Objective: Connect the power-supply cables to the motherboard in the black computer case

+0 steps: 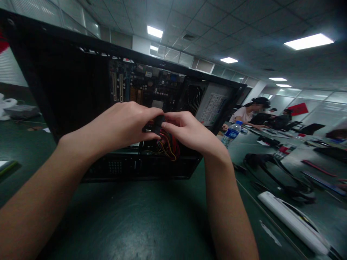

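Note:
An open black computer case (159, 168) stands tilted on the green table (130, 216), its motherboard (154, 81) and silver power supply (213, 106) showing inside. In front of the motherboard, my left hand (123, 122) pinches a small dark part (157, 124) between thumb and fingers. My right hand (187, 130) grips the other side of that same part, its thumb and forefinger closed on it. Red, yellow and black cables (172, 146) loop down just below my fingers. What the dark part is cannot be made out.
To the right are a water bottle (231, 133), a black strap-like object (279, 177) and a long white power strip (294, 222). A person (244, 113) sits farther back. A grey box (21, 111) lies at the left.

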Demonstrator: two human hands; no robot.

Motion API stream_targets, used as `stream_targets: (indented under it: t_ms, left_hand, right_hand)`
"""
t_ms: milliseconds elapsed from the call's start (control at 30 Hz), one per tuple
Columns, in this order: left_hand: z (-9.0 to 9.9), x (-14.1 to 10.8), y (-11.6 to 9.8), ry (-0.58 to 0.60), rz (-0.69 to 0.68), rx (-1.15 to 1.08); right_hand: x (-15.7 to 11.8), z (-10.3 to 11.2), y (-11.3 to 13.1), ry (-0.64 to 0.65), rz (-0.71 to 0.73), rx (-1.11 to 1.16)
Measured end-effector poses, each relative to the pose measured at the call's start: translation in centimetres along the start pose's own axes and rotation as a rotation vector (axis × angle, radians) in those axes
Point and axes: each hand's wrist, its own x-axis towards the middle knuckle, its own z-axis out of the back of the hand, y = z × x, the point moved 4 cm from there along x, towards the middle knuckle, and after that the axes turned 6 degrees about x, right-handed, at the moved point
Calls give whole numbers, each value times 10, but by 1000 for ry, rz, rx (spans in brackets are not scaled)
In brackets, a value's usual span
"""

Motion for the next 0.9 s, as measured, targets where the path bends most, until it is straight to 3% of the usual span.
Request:
stream_targets:
  t_ms: [167, 400, 633, 900]
  left_hand:
    - [-1, 1, -1, 36, 15, 32]
    - [-5, -1, 5, -41, 40, -33]
    - [-1, -3, 6, 53, -39, 59]
    - [-1, -1, -2, 61, -5, 87]
  right_hand:
    - [5, -3, -7, -13, 8, 14]
    - [5, -5, -5, 10, 78, -53]
    - [-4, -11, 8, 25, 124, -209]
    - [0, -14, 0, -26, 129, -254]
